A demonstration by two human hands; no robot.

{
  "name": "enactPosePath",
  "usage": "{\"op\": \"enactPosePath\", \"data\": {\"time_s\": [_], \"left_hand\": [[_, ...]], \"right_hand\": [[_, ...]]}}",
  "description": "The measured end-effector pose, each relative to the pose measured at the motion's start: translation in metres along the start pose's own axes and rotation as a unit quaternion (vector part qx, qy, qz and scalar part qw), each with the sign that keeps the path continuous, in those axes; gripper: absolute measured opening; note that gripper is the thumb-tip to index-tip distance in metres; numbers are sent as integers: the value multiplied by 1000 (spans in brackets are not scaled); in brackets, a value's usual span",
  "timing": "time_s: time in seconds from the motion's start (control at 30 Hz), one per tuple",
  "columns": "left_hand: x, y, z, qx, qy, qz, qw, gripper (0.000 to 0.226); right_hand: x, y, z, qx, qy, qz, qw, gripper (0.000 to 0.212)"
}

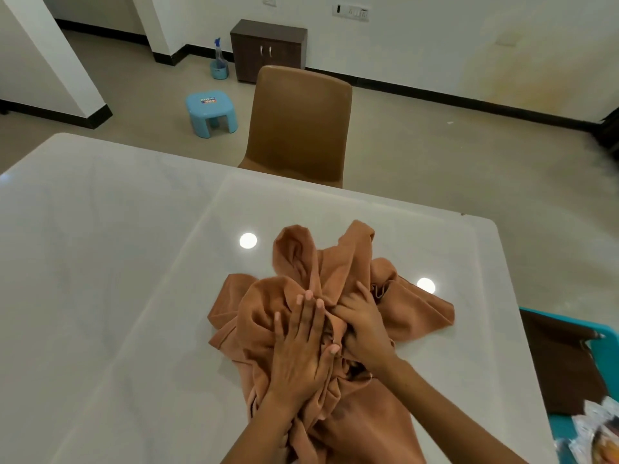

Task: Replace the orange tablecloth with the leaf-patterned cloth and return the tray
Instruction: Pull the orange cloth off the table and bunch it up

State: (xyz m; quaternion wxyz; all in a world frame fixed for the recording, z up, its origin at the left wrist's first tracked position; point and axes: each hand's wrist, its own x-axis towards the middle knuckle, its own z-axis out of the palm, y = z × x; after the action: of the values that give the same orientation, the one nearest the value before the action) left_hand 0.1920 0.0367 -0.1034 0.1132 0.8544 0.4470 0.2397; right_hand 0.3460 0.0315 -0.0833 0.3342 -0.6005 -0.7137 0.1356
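- Head view: the orange tablecloth (321, 316) lies bunched in a heap at lower centre of the frame, on the bare white table (117, 262).
- The left hand (301, 349) presses flat on the heap, fingers extended.
- The right hand (363, 324), touching the left, is curled into the folds, gripping the cloth.
- A brown chair (298, 125) stands at the table's far edge, upper centre.
- Upper left: a blue stool (211, 112), a spray bottle (219, 60) and a dark cabinet (268, 50).
- Right edge: a teal seat (599, 343) holding dark cloth (559, 363); beside it, blurred patterned material, not identifiable.
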Motion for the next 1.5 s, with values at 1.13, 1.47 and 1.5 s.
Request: {"op": "enactPosePath", "data": {"time_s": [1.13,1.47,1.5], "left_hand": [[13,-8,-1,-22,-62,9,998,52],[13,-7,-26,16,-114,47,992,127],[15,-9,-29,34,-121,16,992,138]], "right_hand": [[18,5,-51,-171,-174,69,967,123],[62,32,-18,-182,-397,69,897,129],[62,33,-17,-185,-394,71,898,125]]}}
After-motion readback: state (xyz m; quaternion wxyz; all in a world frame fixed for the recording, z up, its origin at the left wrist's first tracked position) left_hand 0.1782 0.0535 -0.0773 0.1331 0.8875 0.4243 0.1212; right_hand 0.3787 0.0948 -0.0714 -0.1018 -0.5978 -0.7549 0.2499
